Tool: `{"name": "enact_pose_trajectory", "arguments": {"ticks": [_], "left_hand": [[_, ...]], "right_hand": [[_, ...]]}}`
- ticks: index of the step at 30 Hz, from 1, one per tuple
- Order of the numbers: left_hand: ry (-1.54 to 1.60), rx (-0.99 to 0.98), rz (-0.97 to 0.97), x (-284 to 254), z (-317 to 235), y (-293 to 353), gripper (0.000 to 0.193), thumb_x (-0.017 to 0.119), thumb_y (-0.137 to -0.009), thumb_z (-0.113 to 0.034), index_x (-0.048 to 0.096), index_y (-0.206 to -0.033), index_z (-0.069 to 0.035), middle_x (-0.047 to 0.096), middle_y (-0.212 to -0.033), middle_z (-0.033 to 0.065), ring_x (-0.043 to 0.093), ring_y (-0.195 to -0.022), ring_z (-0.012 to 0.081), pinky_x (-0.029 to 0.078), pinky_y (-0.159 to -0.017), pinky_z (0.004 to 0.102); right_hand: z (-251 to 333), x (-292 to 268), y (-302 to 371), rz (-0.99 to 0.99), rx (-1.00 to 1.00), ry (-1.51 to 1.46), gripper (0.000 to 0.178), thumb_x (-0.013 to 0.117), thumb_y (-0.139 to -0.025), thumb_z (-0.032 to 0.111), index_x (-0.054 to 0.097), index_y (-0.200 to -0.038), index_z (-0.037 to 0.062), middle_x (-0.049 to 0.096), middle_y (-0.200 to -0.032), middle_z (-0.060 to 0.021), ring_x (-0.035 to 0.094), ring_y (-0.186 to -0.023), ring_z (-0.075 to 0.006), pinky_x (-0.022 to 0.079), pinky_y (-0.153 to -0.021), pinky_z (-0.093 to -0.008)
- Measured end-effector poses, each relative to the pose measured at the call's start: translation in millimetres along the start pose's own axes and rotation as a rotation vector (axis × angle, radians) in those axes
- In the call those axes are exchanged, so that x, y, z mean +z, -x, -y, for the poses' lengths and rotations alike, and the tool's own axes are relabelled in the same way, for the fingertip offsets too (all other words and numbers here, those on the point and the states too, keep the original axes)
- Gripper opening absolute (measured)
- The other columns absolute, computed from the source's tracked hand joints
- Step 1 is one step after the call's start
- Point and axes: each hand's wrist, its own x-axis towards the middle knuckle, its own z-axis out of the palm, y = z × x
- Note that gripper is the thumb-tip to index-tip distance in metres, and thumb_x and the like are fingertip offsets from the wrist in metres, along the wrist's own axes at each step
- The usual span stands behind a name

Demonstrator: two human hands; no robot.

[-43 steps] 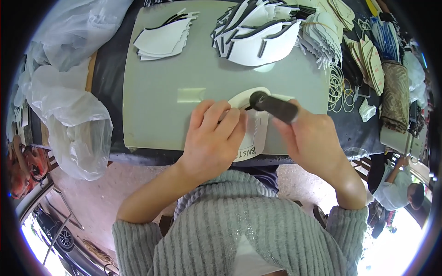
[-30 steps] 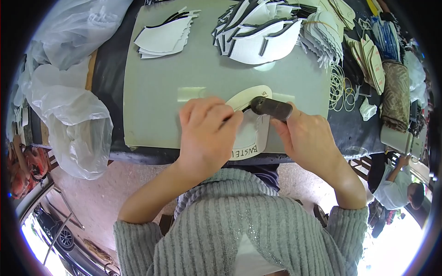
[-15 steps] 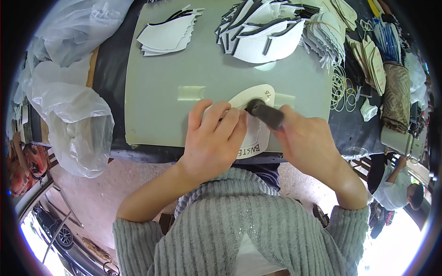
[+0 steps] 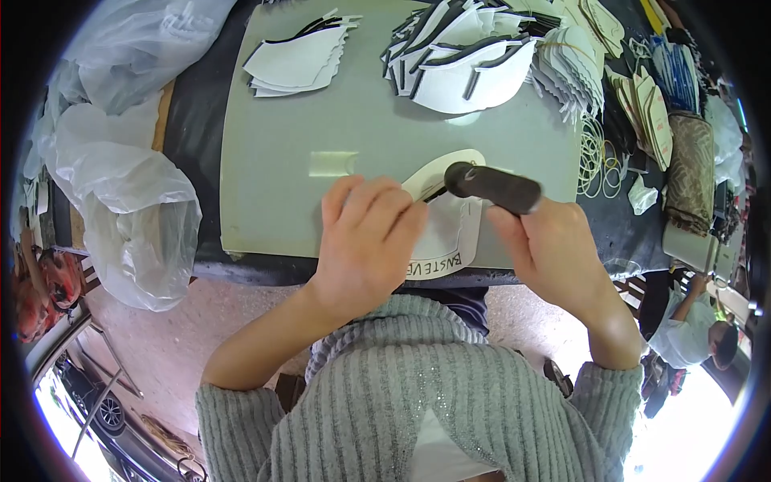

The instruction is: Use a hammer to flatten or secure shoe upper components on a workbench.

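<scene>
A cream shaped piece (image 4: pixel 474 229) with hand lettering along its near edge lies at the front of the grey-green board, a white panel on top of it. A thin dark strip (image 4: pixel 434 195) shows on it beside my left fingertips. My left hand (image 4: pixel 365 233) rests over the left part of the piece, fingers bent and drawn together, holding it; what lies under the fingers is hidden. My right hand (image 4: pixel 554 245) is closed on a hammer, its dark cylindrical head (image 4: pixel 498 185) raised over the far right part of the piece. The handle is mostly hidden by my hand.
The grey-green board (image 4: pixel 273 193) spans the dark table. White panels with dark edging lie in a small stack (image 4: pixel 297 63) and a larger pile (image 4: pixel 474 76). Elastic cord (image 4: pixel 594 157) and cream shaped cards lie right; clear plastic bags (image 4: pixel 136 209) hang left. Another person (image 4: pixel 687 321) sits far right.
My right hand and the hammer have shifted right and appear lifted off the piece. My left hand moved slightly left, its fingers closer together. The piece turned or slid a little right.
</scene>
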Motion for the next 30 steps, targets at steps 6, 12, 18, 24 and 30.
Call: {"name": "enact_pose_trajectory", "arguments": {"ticks": [6,12,18,24,30], "left_hand": [[0.270,-0.186,0.017,-4,3,-5,0.027,0.071,-0.067,-0.002,0.070,-0.094,-0.006,0.060,-0.091,0.0036,0.058,-0.093,0.0243,0.037,-0.081,0.0397],[0.055,-0.027,0.030,3,0,3,0.025,0.066,-0.071,-0.010,0.069,-0.095,-0.004,0.060,-0.097,0.0036,0.057,-0.101,0.0226,0.037,-0.094,0.0441],[0.014,0.017,0.027,3,-1,4,0.024,0.066,-0.074,-0.011,0.069,-0.096,-0.002,0.060,-0.098,0.0048,0.057,-0.102,0.0222,0.037,-0.097,0.0454],[-0.019,0.047,0.009,0,-3,0,0.019,0.068,-0.073,-0.007,0.070,-0.092,-0.003,0.060,-0.095,0.0045,0.057,-0.101,0.0234,0.038,-0.094,0.0451],[0.305,-0.223,0.078,-10,7,-2,0.023,0.074,-0.069,-0.005,0.070,-0.091,-0.006,0.062,-0.093,0.0032,0.058,-0.099,0.0288,0.038,-0.089,0.0426]], "right_hand": [[-4,9,4,0.119,0.070,0.147,0.027,0.059,-0.096,0.024,0.048,-0.084,0.0021,0.056,-0.054,-0.0115,0.060,-0.048,-0.0329,0.046,-0.045,-0.0429],[-3,3,2,0.075,0.031,0.081,0.027,0.060,-0.096,0.024,0.048,-0.084,0.0021,0.057,-0.056,-0.0120,0.061,-0.049,-0.0329,0.046,-0.044,-0.0424],[1,14,-1,0.142,-0.009,0.100,0.028,0.059,-0.096,0.023,0.048,-0.084,0.0006,0.058,-0.058,-0.0130,0.061,-0.050,-0.0338,0.047,-0.045,-0.0425],[2,13,3,0.051,-0.026,0.088,0.031,0.061,-0.094,0.027,0.049,-0.084,0.0008,0.058,-0.058,-0.0121,0.061,-0.049,-0.0338,0.047,-0.045,-0.0421],[-6,16,6,0.148,-0.004,0.155,0.029,0.061,-0.094,0.027,0.050,-0.086,0.0015,0.059,-0.059,-0.0118,0.061,-0.050,-0.0339,0.046,-0.045,-0.0419]]}}
